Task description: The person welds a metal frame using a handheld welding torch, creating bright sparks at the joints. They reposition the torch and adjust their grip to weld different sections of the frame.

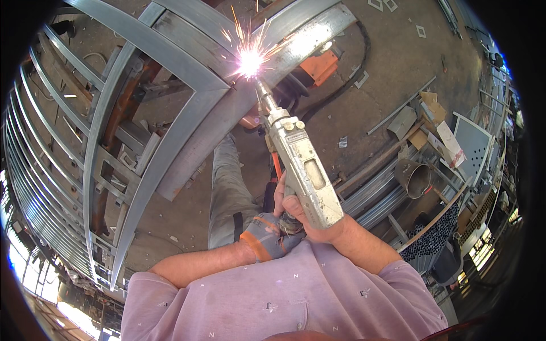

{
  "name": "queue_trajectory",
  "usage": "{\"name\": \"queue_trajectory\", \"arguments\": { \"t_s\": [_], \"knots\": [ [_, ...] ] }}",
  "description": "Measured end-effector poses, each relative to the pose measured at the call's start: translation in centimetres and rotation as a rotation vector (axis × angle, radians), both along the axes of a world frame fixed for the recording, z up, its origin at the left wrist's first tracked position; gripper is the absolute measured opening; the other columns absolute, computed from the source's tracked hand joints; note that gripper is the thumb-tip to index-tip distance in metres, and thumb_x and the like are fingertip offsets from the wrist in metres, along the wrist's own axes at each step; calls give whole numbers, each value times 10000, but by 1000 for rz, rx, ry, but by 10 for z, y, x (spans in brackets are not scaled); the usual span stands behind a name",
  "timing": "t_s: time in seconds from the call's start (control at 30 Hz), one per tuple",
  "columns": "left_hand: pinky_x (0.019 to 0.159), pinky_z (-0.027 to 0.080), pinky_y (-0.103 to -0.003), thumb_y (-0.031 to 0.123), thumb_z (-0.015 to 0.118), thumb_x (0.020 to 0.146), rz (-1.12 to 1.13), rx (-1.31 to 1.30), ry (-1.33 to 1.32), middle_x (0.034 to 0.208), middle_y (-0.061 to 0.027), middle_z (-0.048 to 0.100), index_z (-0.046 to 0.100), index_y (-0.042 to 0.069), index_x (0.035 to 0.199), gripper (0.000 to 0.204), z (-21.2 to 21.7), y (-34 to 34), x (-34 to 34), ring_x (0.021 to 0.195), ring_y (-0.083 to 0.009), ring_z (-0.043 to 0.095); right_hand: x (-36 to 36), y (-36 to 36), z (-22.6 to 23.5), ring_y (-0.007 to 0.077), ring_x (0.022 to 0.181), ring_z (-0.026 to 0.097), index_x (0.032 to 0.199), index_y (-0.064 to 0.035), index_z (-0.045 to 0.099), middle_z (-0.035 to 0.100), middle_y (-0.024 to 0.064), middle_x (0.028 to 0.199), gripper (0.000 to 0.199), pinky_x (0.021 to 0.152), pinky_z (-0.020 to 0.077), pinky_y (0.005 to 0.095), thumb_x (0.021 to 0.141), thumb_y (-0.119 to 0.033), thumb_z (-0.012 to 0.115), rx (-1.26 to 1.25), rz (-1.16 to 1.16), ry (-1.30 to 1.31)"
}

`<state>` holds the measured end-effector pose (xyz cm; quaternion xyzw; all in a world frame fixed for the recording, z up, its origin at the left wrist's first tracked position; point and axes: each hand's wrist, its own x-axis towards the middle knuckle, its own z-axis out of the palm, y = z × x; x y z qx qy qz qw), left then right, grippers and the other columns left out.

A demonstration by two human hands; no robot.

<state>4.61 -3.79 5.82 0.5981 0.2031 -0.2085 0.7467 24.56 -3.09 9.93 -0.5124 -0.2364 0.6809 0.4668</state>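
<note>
A long grey welding gun (301,165) points up and away from me, its nozzle tip touching a joint in a grey steel frame (170,51). Bright sparks (250,59) burst from that contact point. My right hand (296,213), bare, is wrapped around the gun's rear body. My left hand (267,236), in a grey glove with an orange cuff, sits just below and left of it, closed around the gun's back end, where an orange cable (277,165) shows.
The curved frame of flat steel bars fills the left and top. An orange machine (321,65) and a black hose (347,79) lie on the concrete floor beyond. Metal pipes (412,176), long bars (369,199), cardboard pieces (432,108) and a perforated panel (472,142) crowd the right.
</note>
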Motion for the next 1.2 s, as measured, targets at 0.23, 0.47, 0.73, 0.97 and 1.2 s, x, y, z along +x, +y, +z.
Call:
{"name": "queue_trajectory", "arguments": {
  "t_s": [0.23, 0.47, 0.73, 0.97, 1.2],
  "knots": [
    [1052, 607, -410, 284, 578, 1163, 336, -29, -196, 1408, -68, 746, 716, 191, 1407, 296, -23, -40, -14, 1278, -279, 720, 3, -3, 3, 166, 843, 681, 1565, 60, 506, 705, 68, 978, 576, 778, 577, 350, 1067, -44, 777, -4, 35, -52],
    [830, 651, -465, 359, 631, 1098, 299, 56, -189, 1182, -72, 817, 791, 264, 1273, 255, -40, -72, -24, 1047, -320, 798, -1, -19, 15, 202, 835, 702, 1575, 68, 457, 715, 93, 969, 659, 757, 588, 371, 1040, -73, 815, -2, 41, -53],
    [945, 643, -416, 336, 635, 1131, 273, -62, -150, 1293, -54, 797, 765, 251, 1379, 293, -42, -58, -28, 1171, -281, 774, 3, -9, 15, 218, 846, 705, 1564, 66, 434, 728, 132, 1023, 647, 780, 594, 378, 1064, -130, 795, 40, 42, -26],
    [1095, 616, -379, 258, 600, 1177, 345, -313, -161, 1469, -52, 722, 672, 189, 1519, 356, -33, -25, -34, 1336, -228, 714, -2, 3, 12, 229, 883, 704, 1555, 77, 438, 719, 152, 1043, 634, 798, 592, 386, 1051, -112, 773, 62, 24, -49],
    [1231, 560, -371, 164, 615, 1175, 589, -903, -187, 1569, -79, 661, 577, 70, 1600, 437, -28, 3, -32, 1423, -197, 665, -1, 15, 1, 210, 875, 681, 1606, 77, 428, 693, 135, 1017, 624, 799, 576, 373, 1096, -101, 742, 141, 18, -104]
  ]
}}
